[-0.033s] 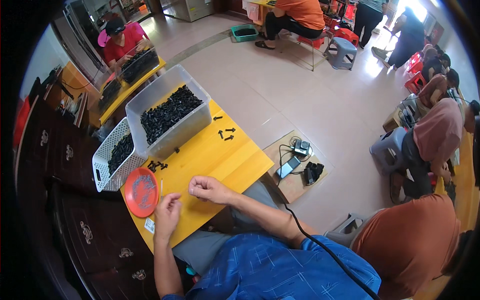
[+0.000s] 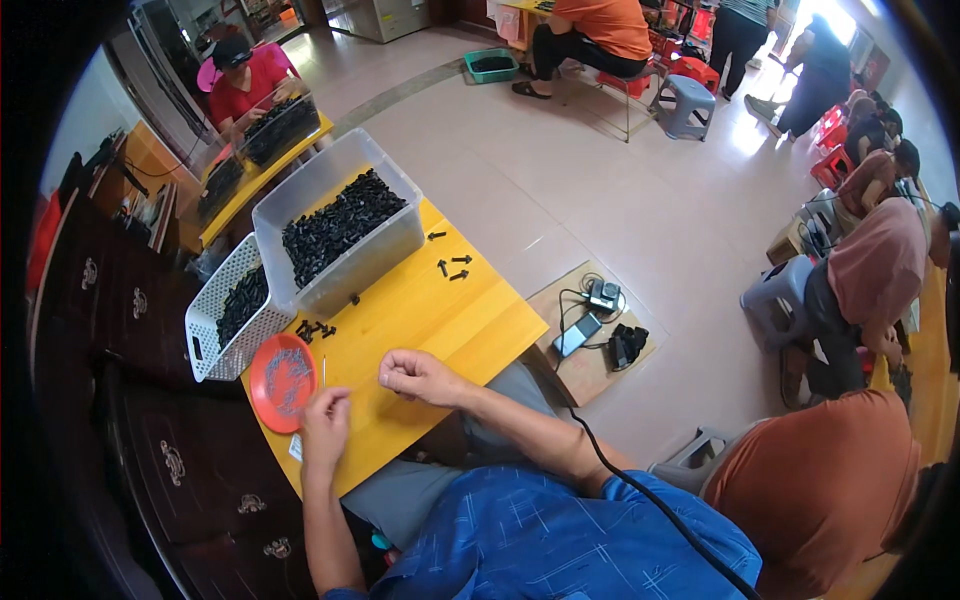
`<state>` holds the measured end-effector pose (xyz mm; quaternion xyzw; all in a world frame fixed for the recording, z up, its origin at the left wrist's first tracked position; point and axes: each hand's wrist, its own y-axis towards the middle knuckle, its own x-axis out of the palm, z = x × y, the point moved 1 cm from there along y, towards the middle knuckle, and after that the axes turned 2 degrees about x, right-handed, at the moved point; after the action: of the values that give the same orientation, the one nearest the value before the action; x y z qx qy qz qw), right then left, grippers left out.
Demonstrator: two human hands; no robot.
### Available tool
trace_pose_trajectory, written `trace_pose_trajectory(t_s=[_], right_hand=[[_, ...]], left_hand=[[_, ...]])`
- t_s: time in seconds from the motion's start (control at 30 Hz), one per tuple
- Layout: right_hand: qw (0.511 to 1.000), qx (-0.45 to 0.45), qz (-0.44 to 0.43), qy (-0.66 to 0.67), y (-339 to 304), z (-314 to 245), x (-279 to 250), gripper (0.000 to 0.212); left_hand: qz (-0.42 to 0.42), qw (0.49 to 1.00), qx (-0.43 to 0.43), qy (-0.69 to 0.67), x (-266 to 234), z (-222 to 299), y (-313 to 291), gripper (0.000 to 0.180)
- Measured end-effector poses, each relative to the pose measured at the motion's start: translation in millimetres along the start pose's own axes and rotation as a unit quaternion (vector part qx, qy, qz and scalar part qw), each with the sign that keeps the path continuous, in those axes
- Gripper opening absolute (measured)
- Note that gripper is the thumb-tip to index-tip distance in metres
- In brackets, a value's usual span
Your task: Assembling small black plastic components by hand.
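My left hand is just above the yellow table, beside the red plate of small thin silvery pins. Its thumb and fingers are curled together; anything between them is too small to make out. To its right, my right hand is over the table with fingertips pinched, and what it may grip is hidden. A thin metal rod lies by the plate's edge. Beyond the plate is a small cluster of black plastic pieces. Several similar loose pieces lie near the table's right edge.
A translucent bin and a white perforated basket, both holding black pieces, stand at the table's far left. Dark drawers flank the left side. A low box with devices and cables is at right. A person sits opposite; others sit nearby.
My left hand has shifted slightly left and toward me, closer to the red plate and partly over the small white label. My right hand has barely moved.
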<state>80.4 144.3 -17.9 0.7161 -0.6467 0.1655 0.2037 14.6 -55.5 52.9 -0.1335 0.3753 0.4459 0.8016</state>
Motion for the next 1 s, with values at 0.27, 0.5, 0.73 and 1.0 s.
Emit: trace_pose_trajectory(t_s=[0.27,0.5,0.73,1.0], right_hand=[[0.999,0.008,0.043,-0.015,-2.7,-8.6,-0.2,0.022],[1.000,0.004,0.023,-0.007,0.2,-5.7,-0.4,0.023],[1.000,0.010,0.017,-0.012,1.2,4.5,6.1,0.022],[0.998,0.039,-0.039,-0.027,-6.2,0.8,4.6,0.022]], left_hand=[[0.140,0.955,0.007,0.261,-61.2,-96.5,0.9,0.009],[0.164,0.962,0.070,0.206,-44.5,-73.9,6.0,0.011],[0.088,0.990,0.030,-0.105,5.9,4.5,8.2,0.026],[0.041,0.985,0.121,-0.115,20.5,55.3,4.6,0.022]])
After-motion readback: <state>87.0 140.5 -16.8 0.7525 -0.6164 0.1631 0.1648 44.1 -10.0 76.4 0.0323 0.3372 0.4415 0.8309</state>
